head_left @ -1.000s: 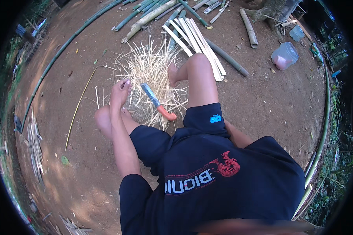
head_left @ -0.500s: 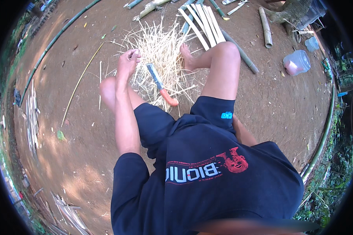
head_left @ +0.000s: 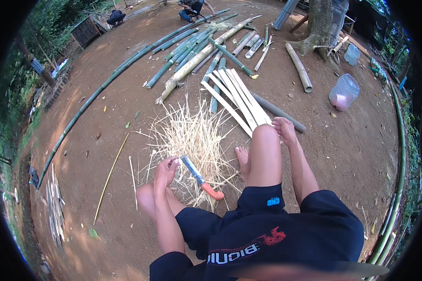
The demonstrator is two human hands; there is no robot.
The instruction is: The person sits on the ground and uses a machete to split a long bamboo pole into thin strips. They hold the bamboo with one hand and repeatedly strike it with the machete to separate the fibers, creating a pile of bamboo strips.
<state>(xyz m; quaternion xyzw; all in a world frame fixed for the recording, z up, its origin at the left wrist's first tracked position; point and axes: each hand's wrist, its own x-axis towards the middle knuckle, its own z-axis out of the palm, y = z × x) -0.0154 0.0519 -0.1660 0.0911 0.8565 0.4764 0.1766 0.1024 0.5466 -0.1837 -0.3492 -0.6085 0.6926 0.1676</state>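
Note:
My left hand (head_left: 166, 172) is held over my left knee, its fingers loosely bent and apart with nothing visible in them. Just right of it a machete (head_left: 195, 172) with a dark, worn blade and a curved orange handle lies over a heap of pale shavings (head_left: 192, 133). Past my right knee, my right hand (head_left: 285, 130) reaches forward with loosely spread fingers, and I see nothing in it. It is close to the near ends of several pale split bamboo strips (head_left: 241, 100), which lie fanned out on the ground; I see no grip on them.
Green and tan bamboo poles (head_left: 211, 51) lie across the far ground, where a person (head_left: 194, 9) crouches. A short bamboo piece (head_left: 299, 67) and a clear plastic container (head_left: 344, 92) are at right. Thin strips (head_left: 55, 206) lie at far left, below a long curved pole (head_left: 75, 119).
The view has tilted up, bringing the far poles and people into sight. My right hand has come forward from beside my thigh to the strips. My left hand stays near the machete.

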